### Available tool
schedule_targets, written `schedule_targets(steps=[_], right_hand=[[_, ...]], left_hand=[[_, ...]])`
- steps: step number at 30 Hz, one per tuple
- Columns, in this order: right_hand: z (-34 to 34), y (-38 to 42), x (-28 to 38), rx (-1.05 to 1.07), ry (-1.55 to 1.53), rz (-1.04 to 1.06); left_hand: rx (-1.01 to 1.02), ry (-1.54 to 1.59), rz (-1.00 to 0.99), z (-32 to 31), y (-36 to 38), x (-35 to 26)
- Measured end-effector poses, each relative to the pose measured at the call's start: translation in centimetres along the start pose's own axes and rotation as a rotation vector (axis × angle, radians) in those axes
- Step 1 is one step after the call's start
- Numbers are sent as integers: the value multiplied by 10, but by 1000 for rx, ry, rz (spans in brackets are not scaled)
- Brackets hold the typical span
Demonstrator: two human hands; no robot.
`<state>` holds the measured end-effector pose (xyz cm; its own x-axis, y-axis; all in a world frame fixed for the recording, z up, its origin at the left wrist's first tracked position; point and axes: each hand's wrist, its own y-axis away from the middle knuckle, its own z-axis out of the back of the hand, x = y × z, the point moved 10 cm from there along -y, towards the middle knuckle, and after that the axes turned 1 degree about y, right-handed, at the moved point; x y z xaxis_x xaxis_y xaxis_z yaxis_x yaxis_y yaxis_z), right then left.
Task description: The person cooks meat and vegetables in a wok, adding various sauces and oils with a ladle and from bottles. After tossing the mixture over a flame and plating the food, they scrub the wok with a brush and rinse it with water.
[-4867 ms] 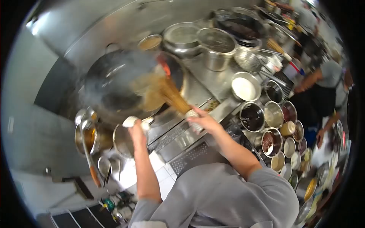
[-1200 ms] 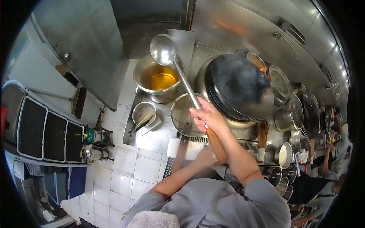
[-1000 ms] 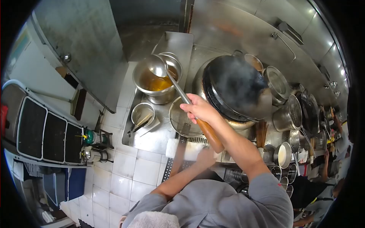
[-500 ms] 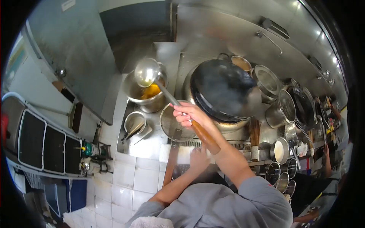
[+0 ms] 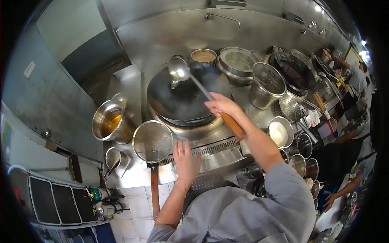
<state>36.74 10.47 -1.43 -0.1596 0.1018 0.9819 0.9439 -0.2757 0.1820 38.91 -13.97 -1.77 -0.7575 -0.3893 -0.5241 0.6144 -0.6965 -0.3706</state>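
Observation:
My right hand (image 5: 222,104) is wrapped round the shaft of a long ladle (image 5: 179,69), just above its wooden handle. The ladle's bowl is tilted over the dark, steaming wok (image 5: 178,97), with liquid at its lower lip. My left hand (image 5: 185,161) holds nothing; its fingers are spread near the stove's front edge, a ring on one of them. Just left of it lies a round wire strainer (image 5: 152,141) with a wooden handle. Farther left stands a steel pot (image 5: 97,123) of golden liquid.
Behind the wok are a pot of brown contents (image 5: 204,56) and a steel basin (image 5: 237,60). On the right stand a deep strainer pot (image 5: 259,95), a bowl of white contents (image 5: 280,133) and a perforated ladle (image 5: 290,107). Other people work at the far right.
The ladle has moved from above the pot of golden liquid to above the wok. My left hand has moved forward and its fingers have spread. The camera view has turned.

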Motion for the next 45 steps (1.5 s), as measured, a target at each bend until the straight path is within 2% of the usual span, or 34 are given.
schedule_targets(steps=[2,6,7,9,11,14,17,18,21,23,25,27,29,31,33,35,38,42,45], right_hand=[[53,35,-14,-205,475,-44],[51,70,-38,28,-167,-82],[47,66,-45,56,-365,-78],[37,52,-39,-107,-91,31],[31,54,-25,-290,60,75],[31,55,-24,23,-549,43],[24,36,-34,-248,8,45],[8,34,-21,-272,84,18],[-65,17,10,38,-244,98],[-126,-1,29,210,-367,47],[-184,-26,44,398,-467,9],[-236,-51,46,449,-406,-56],[-283,-76,29,461,-268,-44],[-313,-93,9,392,-49,-31],[-335,-101,-7,379,45,-54],[-342,-101,-21,418,-39,-167],[-338,-95,-14,513,-348,-210],[-318,-85,4,447,-473,-105],[-284,-68,28,408,-817,-156]], left_hand=[[-47,37,-129,3,-29,-32],[-78,-57,-258,-14,-84,-62],[-8,-106,-223,-26,-91,-60],[141,-205,-150,-48,-98,-52],[87,-207,-179,-42,-93,-51],[65,-205,-192,-36,-94,-50],[14,-142,-212,-27,-93,-54],[-17,-105,-234,-24,-89,-57],[-177,-29,-289,-20,-69,-52],[-163,171,-271,-36,-43,-38],[9,370,-198,-53,-17,-37],[357,668,-59,-101,9,-30],[379,742,-195,-140,49,-22],[405,724,-195,-140,64,-19],[463,773,-172,-138,67,-11],[570,897,-122,-136,71,-2],[597,980,15,-126,64,12],[679,1032,110,-98,51,6],[741,1015,93,-77,41,-10]])
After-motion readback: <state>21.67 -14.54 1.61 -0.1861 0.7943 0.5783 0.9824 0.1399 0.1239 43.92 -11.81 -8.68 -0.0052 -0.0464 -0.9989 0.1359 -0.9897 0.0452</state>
